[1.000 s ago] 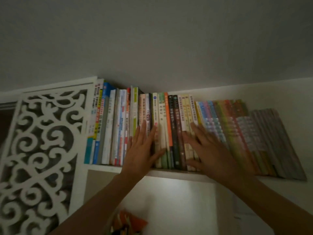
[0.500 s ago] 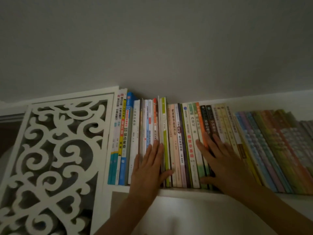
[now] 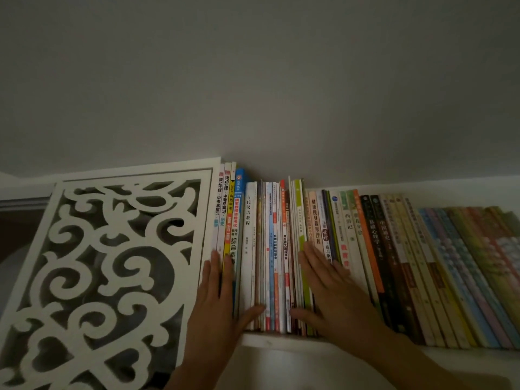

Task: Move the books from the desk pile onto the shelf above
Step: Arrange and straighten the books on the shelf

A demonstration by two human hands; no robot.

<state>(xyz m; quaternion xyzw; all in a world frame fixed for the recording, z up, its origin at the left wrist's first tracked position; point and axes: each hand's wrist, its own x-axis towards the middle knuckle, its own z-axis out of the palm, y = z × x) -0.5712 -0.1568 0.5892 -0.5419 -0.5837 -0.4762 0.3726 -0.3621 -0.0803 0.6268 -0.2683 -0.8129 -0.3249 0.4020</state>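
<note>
A long row of books (image 3: 365,249) stands spine-out on the white shelf (image 3: 275,340), upright at the left and leaning more toward the right. My left hand (image 3: 218,299) lies flat with straight fingers on the spines of the leftmost books, its thumb spread to the right. My right hand (image 3: 334,294) presses flat on the spines near the middle of the row, thumb pointing left. A group of thin books (image 3: 274,263) shows between the two hands. Neither hand holds a book. The desk pile is out of view.
A white carved scrollwork panel (image 3: 112,271) closes the shelf's left end, right beside my left hand. Bare grey wall rises above the books. The room is dim.
Both hands have slid left along the spines: the left from the thin middle books to the leftmost ones, the right to the green and cream spines. The view has also shifted.
</note>
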